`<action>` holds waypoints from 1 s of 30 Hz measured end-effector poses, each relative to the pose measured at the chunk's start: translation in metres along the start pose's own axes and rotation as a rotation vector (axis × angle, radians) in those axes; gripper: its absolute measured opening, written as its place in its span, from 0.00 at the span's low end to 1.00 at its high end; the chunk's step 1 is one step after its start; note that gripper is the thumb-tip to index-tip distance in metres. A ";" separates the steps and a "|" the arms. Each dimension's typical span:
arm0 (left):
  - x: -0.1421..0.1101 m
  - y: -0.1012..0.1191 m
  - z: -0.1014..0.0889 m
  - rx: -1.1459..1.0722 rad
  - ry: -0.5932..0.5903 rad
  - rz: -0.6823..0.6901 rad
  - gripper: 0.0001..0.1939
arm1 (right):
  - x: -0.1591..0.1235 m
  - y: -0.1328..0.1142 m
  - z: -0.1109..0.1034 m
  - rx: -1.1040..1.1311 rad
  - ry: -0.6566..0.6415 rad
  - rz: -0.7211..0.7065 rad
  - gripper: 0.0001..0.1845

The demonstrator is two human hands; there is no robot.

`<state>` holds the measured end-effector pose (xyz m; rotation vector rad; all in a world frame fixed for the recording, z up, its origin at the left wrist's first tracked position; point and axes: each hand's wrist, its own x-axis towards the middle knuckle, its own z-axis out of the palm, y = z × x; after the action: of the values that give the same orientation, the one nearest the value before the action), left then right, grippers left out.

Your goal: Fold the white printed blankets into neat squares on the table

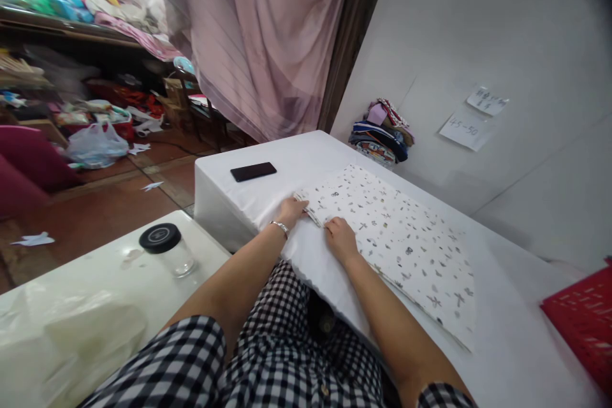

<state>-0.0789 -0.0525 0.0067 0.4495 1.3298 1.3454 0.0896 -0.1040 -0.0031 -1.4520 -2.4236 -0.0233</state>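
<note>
A stack of white patterned fabric sheets lies flat on a white-covered table. My left hand pinches the near left corner of the stack, fingers closed on its edge. My right hand rests on the stack's near edge a little to the right, fingers curled down onto the fabric. A bracelet shows on my left wrist. Both forearms reach out over my checked clothing.
A black phone lies on the table's far left. A glass jar with a black lid stands on a lower white surface at left. A red crate sits at right. Folded cloths are piled by the wall.
</note>
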 end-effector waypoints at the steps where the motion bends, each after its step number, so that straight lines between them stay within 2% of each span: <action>1: 0.000 0.000 0.000 -0.002 0.002 -0.001 0.08 | 0.000 0.000 0.000 -0.006 -0.006 -0.003 0.13; 8: -0.003 0.001 0.000 -0.005 0.023 -0.008 0.08 | 0.003 -0.001 -0.003 -0.006 -0.041 0.062 0.11; 16: -0.003 0.001 0.000 -0.014 0.017 -0.007 0.07 | 0.012 0.013 -0.009 0.199 -0.137 0.095 0.12; 20: -0.002 -0.001 -0.002 -0.009 0.000 0.003 0.07 | 0.011 0.009 -0.008 0.100 -0.156 0.079 0.13; 24: -0.003 -0.001 -0.003 -0.007 -0.037 0.012 0.07 | 0.008 0.003 -0.004 -0.023 -0.113 0.056 0.15; 30: -0.009 0.002 -0.009 0.019 -0.158 0.017 0.06 | 0.014 0.012 0.000 0.169 -0.064 0.229 0.15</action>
<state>-0.0846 -0.0637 0.0097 0.5694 1.2116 1.2844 0.0941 -0.0863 -0.0009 -1.6621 -2.2300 0.2767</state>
